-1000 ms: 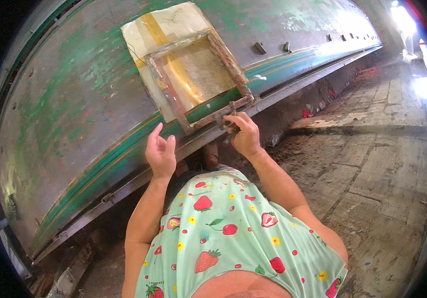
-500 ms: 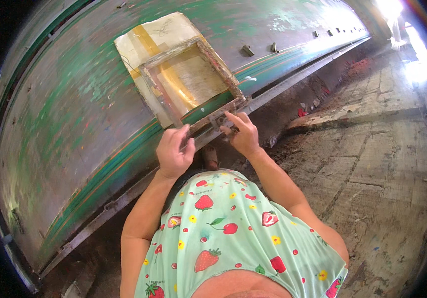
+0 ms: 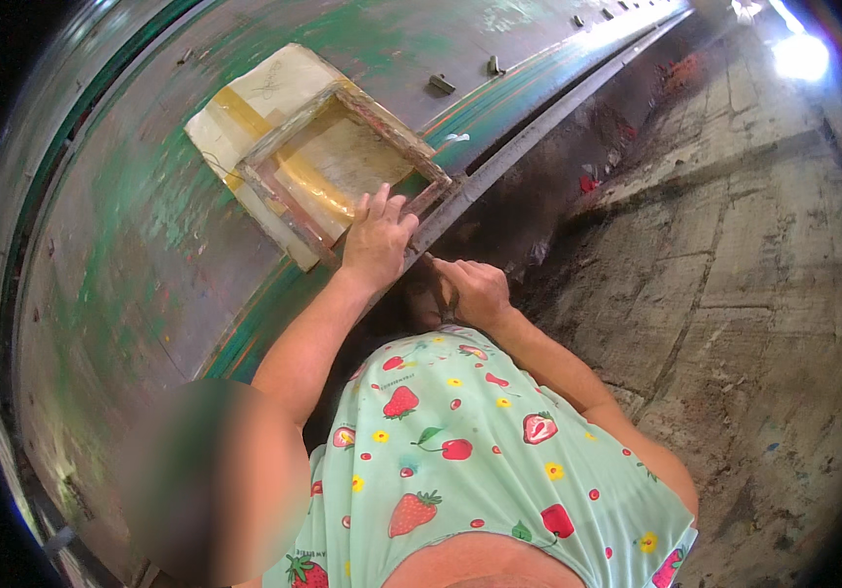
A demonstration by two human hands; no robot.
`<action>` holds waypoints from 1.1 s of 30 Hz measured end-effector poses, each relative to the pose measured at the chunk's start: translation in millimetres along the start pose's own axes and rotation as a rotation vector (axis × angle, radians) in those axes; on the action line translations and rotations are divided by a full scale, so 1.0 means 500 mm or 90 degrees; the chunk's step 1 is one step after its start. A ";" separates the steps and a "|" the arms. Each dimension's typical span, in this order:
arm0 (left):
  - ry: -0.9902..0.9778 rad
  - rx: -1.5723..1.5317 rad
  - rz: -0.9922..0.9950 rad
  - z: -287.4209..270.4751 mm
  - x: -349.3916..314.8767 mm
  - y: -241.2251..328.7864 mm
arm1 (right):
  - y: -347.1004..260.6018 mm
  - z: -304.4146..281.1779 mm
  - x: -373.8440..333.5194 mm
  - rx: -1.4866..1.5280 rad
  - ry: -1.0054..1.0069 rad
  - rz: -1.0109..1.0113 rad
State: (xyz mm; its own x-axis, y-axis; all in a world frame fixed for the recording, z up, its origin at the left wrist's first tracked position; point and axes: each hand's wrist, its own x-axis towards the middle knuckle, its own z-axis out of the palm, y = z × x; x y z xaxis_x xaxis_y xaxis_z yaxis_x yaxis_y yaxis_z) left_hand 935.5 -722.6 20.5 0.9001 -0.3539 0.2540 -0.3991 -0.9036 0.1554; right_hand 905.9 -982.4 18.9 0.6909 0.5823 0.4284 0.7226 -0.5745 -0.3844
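A worn wooden frame [image 3: 408,140] with a mesh-like panel and brown tape lies on a pale taped board [image 3: 279,86], at the near edge of a long green-stained table. My left hand [image 3: 379,238] grips the frame's near bar, fingers reaching over it and thumb hidden. Lower and to the right, my right hand [image 3: 477,291] is closed just off the table's edge rail. Something dark shows by its fingers, too shadowed to name.
The long table [image 3: 137,216] curves across the left, with a metal rail [image 3: 529,127] along its near edge. Small metal blocks [image 3: 443,84] stand in a row on it. A rough, stained floor [image 3: 695,323] stretches to the right. A blurred patch covers the lower left.
My left hand has moved up and right onto the frame's near bar. My right hand has dropped from the frame's corner to below the rail and closed. The view has shifted slightly.
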 end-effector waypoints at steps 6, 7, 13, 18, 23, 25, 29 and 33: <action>0.001 -0.046 -0.011 0.010 -0.005 0.000 | -0.012 0.021 0.001 -0.028 -0.022 0.022; 0.004 -0.053 -0.009 0.011 -0.006 -0.001 | -0.014 0.024 0.001 -0.025 -0.020 0.030; -0.014 -0.047 -0.030 0.013 -0.008 0.005 | -0.028 0.030 0.004 -0.094 -0.027 0.032; -0.011 -0.039 -0.038 -0.001 -0.009 0.017 | -0.031 0.046 -0.001 -0.143 0.022 0.062; -0.018 -0.032 -0.033 -0.004 -0.008 0.018 | -0.033 0.113 -0.025 0.088 0.168 0.184; -0.024 -0.029 -0.036 0.001 -0.008 0.016 | -0.027 0.136 -0.033 0.417 0.088 0.406; -0.023 -0.035 -0.037 0.012 -0.010 0.013 | -0.008 0.140 -0.047 1.311 -0.021 0.837; -0.030 -0.036 -0.039 0.014 -0.012 0.010 | -0.012 0.121 -0.058 1.195 -0.021 0.786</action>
State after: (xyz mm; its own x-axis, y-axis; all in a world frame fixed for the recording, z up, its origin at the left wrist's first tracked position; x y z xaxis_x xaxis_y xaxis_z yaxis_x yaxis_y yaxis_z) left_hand 929.4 -727.0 13.0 0.9296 -0.3109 0.1979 -0.3516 -0.9092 0.2230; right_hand 883.0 -960.9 -40.5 0.6638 0.4970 -0.5589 -0.7475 0.4658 -0.4736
